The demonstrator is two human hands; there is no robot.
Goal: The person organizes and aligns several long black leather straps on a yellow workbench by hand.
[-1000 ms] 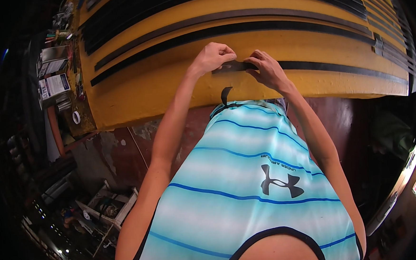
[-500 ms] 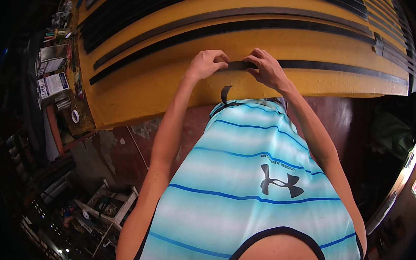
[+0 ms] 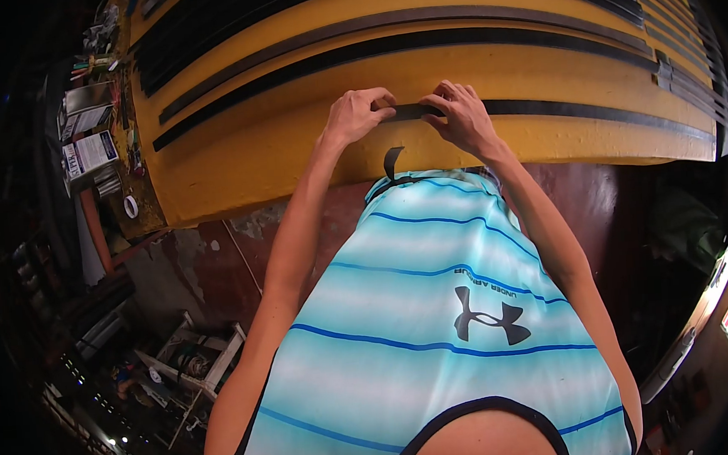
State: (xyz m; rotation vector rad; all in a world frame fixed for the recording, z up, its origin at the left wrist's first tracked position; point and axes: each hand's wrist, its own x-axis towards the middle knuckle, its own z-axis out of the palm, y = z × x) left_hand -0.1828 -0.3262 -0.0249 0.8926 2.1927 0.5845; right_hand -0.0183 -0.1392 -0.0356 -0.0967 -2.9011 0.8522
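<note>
With the left hand [image 3: 361,112], pinches the left end of a flat black strip [image 3: 573,109] between thumb and fingertips, in a closed grip. With the right hand [image 3: 461,117], grips the same strip just to the right, with the thumb at the near long edge and the fingers at the far one. Runs smooth and narrow, parallel to the near edge of the yellow counter [image 3: 244,180], reaching toward its near right corner. Beyond it, toward the far edge, includes a longer dark band [image 3: 403,43], a brown-grey band [image 3: 401,17] and closely set black lengths [image 3: 194,42]. At the right edge, includes slim grey bars [image 3: 689,82]. At the left edge, includes a labelled white container [image 3: 90,154] and a white ring [image 3: 132,206].
</note>
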